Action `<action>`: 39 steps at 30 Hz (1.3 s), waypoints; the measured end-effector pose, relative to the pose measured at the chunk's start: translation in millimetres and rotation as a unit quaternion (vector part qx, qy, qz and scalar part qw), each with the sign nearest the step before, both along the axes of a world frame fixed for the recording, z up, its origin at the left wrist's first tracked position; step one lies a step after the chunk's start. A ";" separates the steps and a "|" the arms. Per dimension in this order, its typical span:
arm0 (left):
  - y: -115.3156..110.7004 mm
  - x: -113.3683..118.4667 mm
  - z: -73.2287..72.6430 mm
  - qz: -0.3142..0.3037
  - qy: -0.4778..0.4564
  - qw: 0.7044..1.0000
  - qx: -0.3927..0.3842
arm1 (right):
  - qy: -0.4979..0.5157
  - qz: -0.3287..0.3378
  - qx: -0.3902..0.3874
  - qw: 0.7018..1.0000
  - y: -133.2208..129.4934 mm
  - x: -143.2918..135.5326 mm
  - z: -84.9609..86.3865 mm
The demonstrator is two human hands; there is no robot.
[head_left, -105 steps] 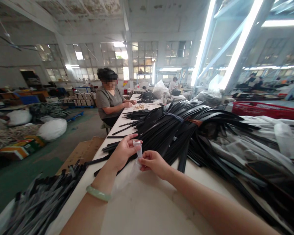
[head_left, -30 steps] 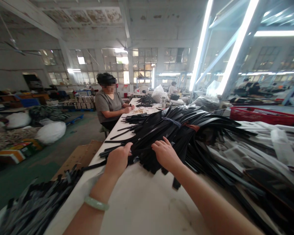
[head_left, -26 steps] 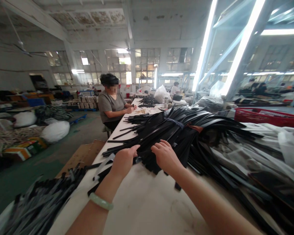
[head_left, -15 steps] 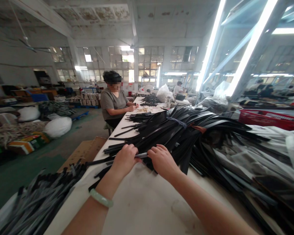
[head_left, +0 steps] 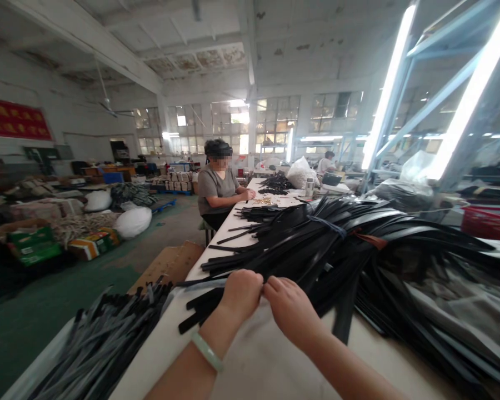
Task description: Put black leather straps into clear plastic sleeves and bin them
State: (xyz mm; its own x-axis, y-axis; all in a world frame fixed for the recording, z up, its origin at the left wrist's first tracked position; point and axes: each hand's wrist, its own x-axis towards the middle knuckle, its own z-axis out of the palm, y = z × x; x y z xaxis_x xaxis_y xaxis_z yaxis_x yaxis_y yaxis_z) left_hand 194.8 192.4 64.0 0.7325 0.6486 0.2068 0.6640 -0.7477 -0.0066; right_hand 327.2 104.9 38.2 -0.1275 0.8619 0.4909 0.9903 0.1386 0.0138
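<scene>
Strips (head_left: 291,250) in black are gathered on the white table (head_left: 266,358) by a blue tie (head_left: 327,225), presumably so that they are kept together within reach. At their near edge, the left hand (head_left: 242,294) and right hand (head_left: 294,311) are brought together, fingers curled; what is pinched cannot be told. Leftward, a greyish strip (head_left: 206,284) is seen beside the left hand.

Multi-pane windows (head_left: 277,125), far wall (head_left: 289,89); red banner (head_left: 16,119) upper L, txt unclear; green-grey flr (head_left: 104,269); bright tube lights (head_left: 388,89) R.
</scene>
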 end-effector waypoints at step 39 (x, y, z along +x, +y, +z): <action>-6.0 0.1 2.0 -0.038 -0.012 0.999 -0.020 | 0.249 0.037 -0.114 0.961 -1.7 4.0 3.7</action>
State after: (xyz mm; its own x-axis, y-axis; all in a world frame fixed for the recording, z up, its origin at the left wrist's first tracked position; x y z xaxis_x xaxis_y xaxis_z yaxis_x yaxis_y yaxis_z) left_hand 194.8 186.3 66.0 0.7755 0.5992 0.1990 0.6046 -0.7955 0.0393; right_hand 331.2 103.2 41.9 0.0084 0.9520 0.3061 0.8533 0.1528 -0.4985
